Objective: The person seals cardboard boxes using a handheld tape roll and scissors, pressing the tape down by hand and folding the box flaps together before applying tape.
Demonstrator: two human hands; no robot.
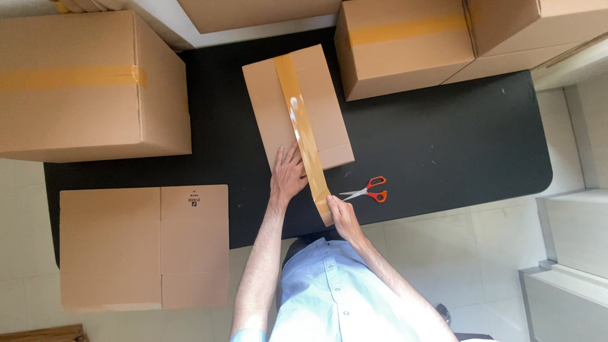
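A small cardboard box [272,111] lies on a black table [443,139], with a strip of brown packing tape [303,130] running down its middle seam. My left hand [288,174] lies flat on the box's near end, just left of the tape. My right hand [342,215] pinches the loose tape end that hangs past the box's near edge. Orange-handled scissors [368,190] lie on the table just right of my right hand.
A large taped box [82,82] stands at the left. A flattened carton [142,247] lies at the table's near left corner. More taped boxes [405,44] stand at the back right. Pale tiled floor and a white cabinet [570,253] are on the right.
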